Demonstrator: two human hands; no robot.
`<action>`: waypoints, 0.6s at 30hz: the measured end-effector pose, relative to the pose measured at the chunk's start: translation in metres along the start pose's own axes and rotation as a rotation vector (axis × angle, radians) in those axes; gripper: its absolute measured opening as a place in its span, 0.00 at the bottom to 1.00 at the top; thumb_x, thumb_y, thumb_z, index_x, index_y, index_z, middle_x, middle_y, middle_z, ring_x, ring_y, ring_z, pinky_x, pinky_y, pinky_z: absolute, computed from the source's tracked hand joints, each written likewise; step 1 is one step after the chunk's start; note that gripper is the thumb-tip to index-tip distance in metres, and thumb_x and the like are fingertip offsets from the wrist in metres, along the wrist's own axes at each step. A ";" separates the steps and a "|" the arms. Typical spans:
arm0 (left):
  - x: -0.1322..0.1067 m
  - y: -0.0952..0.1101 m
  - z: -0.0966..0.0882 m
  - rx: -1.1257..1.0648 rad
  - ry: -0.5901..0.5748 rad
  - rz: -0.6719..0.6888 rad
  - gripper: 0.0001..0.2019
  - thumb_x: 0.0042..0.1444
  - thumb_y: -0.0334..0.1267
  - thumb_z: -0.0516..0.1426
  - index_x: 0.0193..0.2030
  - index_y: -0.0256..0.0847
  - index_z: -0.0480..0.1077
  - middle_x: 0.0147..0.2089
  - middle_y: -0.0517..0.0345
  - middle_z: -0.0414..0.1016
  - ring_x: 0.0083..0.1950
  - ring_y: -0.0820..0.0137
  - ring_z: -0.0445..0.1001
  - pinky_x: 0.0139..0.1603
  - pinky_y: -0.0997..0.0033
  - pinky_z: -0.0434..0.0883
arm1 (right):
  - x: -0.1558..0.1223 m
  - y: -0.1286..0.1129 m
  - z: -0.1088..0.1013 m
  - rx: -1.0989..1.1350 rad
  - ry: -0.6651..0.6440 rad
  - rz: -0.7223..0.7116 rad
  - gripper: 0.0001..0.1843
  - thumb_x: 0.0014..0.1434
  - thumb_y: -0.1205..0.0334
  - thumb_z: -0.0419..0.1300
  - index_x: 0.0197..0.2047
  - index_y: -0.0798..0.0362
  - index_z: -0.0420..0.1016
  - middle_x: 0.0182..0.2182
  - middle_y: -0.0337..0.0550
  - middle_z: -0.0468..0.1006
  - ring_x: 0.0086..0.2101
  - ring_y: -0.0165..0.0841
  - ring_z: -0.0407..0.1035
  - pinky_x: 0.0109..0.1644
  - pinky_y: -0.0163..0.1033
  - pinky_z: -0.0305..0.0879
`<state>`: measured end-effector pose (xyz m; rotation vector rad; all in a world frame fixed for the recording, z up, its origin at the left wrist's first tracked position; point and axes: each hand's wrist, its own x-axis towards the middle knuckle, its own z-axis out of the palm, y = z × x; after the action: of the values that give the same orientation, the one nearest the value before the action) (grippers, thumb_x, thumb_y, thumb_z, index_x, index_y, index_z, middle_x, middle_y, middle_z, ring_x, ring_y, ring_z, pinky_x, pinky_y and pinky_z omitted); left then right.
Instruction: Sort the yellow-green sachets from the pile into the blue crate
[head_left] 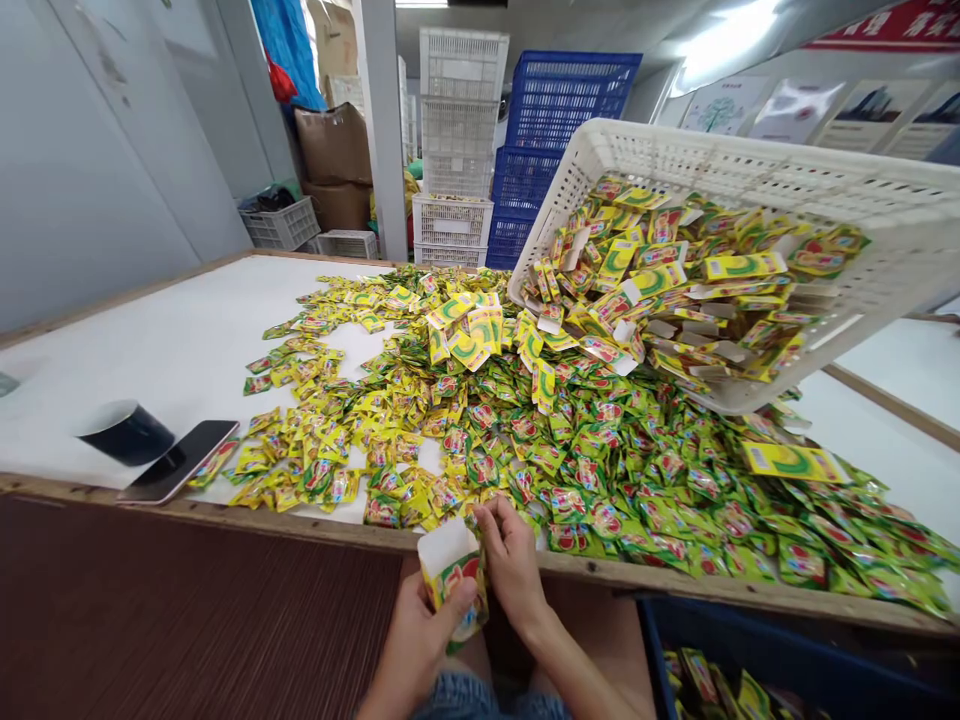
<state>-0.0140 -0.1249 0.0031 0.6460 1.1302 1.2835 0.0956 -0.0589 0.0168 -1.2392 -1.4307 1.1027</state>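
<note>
Near the table's front edge, my left hand grips a small yellow and green carton with its white top flap standing up. The thumb lies across the printed face. Close beside the carton's right edge is my right hand, its thumb and fingertips pinched together; what they hold, if anything, I cannot make out. Just beyond both hands spreads a heap of small printed packets, yellow packets toward the left and green packets toward the right. Several flat yellow cartons lie on top of the heap.
A white basket full of open cartons tilts over the heap at the right. A dark cup and a phone sit at the left on the white table. A blue bin with cartons stands below the edge. Crates are stacked behind.
</note>
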 end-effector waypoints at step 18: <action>0.013 0.050 -0.025 -0.123 0.060 -0.049 0.24 0.39 0.43 0.65 0.44 0.33 0.72 0.36 0.46 0.79 0.35 0.60 0.78 0.33 0.67 0.73 | 0.122 -0.024 0.022 -1.066 -0.829 -0.501 0.09 0.45 0.64 0.63 0.33 0.56 0.73 0.37 0.49 0.74 0.40 0.39 0.66 0.42 0.38 0.59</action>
<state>-0.0587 -0.1060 0.0344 0.4882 1.0999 1.3271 0.0604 0.0591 0.0463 -0.9488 -3.0031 0.4414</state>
